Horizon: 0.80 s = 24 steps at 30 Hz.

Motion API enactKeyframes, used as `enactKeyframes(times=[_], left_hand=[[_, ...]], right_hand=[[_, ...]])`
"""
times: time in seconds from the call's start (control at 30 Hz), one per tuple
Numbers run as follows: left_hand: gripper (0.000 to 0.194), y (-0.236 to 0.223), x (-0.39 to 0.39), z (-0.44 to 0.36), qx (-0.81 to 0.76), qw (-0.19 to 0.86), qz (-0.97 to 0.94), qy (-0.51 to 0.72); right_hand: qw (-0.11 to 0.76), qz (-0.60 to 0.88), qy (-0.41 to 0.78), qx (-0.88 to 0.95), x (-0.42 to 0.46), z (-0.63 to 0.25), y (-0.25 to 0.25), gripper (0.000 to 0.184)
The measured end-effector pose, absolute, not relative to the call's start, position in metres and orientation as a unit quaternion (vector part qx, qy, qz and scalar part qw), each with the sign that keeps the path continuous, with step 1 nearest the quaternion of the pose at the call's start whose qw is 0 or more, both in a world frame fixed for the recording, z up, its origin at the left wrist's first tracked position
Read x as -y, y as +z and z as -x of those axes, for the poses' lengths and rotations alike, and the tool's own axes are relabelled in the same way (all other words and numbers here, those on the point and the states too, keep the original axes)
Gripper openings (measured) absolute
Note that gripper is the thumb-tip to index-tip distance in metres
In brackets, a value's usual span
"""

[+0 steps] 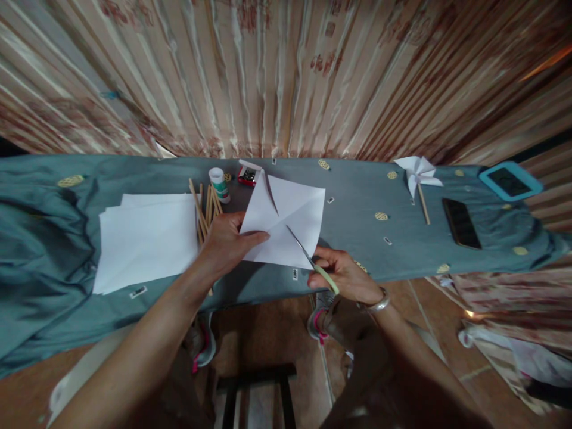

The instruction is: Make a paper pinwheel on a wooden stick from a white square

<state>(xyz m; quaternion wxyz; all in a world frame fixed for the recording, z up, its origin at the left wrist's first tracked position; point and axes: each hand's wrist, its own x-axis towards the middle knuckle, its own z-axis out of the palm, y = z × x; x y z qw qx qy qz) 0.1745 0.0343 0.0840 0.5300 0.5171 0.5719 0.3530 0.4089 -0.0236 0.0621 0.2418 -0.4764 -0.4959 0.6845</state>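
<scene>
A square sheet of white paper (295,202) is held up over the cloth-covered table, with a slit running in from its top left corner toward the middle. My left hand (227,238) grips its left edge, thumb on top and fingers underneath. In my right hand (342,274) is a pair of scissors (319,271) with pale green handles. The blades lie along the lower right corner of the sheet, their tip pointing to its middle. Whether the blades are parted is hard to see.
Left of the sheet are a stack of white paper (147,238), several wooden sticks (203,208), a glue stick (218,185) and a small red box (248,174). At right lie a paper pinwheel (419,174), a phone (462,223) and a blue-framed device (512,180). A curtain (277,77) hangs behind.
</scene>
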Motion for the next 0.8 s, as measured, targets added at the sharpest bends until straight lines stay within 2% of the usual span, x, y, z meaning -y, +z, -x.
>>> enactKeyframes(times=[0.8], left_hand=[[0.030, 0.0841, -0.0325, -0.1739, -0.569, 0.532, -0.527, 0.340]], right_hand=[[0.255, 0.460, 0.690, 0.498, 0.0239, -0.4094, 0.0619, 0.053]])
